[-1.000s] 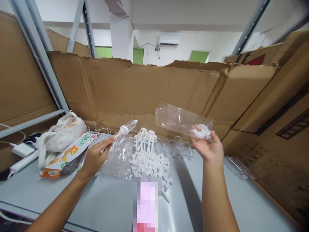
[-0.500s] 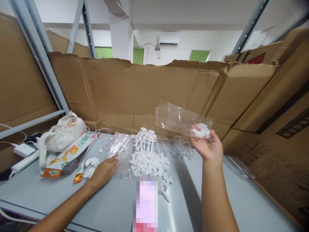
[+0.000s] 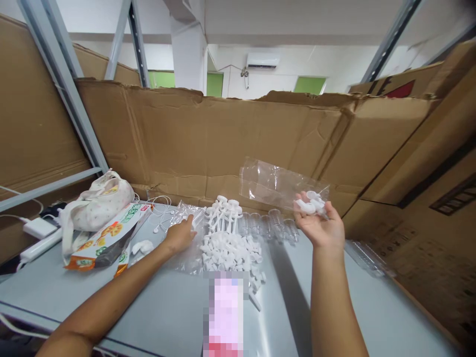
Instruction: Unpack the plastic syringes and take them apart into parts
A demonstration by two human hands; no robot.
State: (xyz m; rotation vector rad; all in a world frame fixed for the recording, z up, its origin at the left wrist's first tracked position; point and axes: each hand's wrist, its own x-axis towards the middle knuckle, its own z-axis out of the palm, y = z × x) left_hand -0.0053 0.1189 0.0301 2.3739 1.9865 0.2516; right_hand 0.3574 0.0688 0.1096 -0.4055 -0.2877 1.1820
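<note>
My right hand point(image 3: 320, 225) is palm up, fingers curled around the lower end of a clear plastic bag point(image 3: 269, 181) with several small white plastic pieces point(image 3: 315, 202) in it. The bag's long free end stretches out to the left. Over a pile of flat clear bags point(image 3: 186, 260) is my left hand point(image 3: 180, 235), its fingers bent together; what they grip is hidden. Just right of that hand stand white long-stemmed plastic pieces point(image 3: 223, 213) with round ends. In front of them lies a heap of small white plastic parts point(image 3: 231, 253).
Stacked clear plastic cups point(image 3: 273, 225) lie behind the heap. A blurred-out pink object point(image 3: 225, 312) is at the front. Leftward are a snack box point(image 3: 107, 238), a white cloth bag point(image 3: 98, 201), crumpled tissue point(image 3: 141, 248) and white earphones point(image 3: 159, 213). Cardboard walls point(image 3: 230, 144) enclose the table point(image 3: 156, 312).
My left hand has moved forward and to the right over the clear bags. My right hand still holds its bag in nearly the same spot.
</note>
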